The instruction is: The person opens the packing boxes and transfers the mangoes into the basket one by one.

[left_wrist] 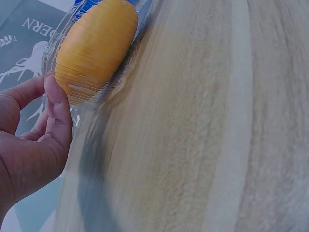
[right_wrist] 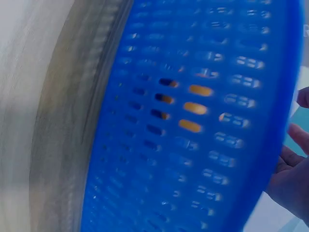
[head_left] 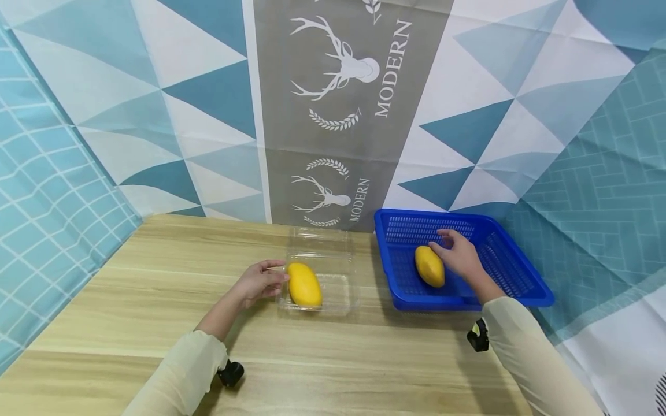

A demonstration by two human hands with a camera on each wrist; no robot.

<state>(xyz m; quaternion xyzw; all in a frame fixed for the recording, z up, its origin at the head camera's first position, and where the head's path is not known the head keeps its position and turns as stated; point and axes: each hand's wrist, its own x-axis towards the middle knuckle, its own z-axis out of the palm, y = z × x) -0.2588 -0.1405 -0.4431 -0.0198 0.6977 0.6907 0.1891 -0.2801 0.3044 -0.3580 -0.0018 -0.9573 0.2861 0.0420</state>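
A yellow mango lies in the left part of a clear plastic clamshell box, whose lid stands folded back. My left hand is at the box's left side, and in the left wrist view its thumb and finger pinch the rim beside the mango. Another mango rests in the blue plastic basket. Over that basket, my right hand has thumb and fingers apart close to the mango's upper end. The basket wall hides part of this hand in the right wrist view.
Both objects stand on a wood-grain table, the basket to the right of the box. Behind them rises a patterned cloth wall. Blue tile-print cloth borders the left, and teal cloth the right.
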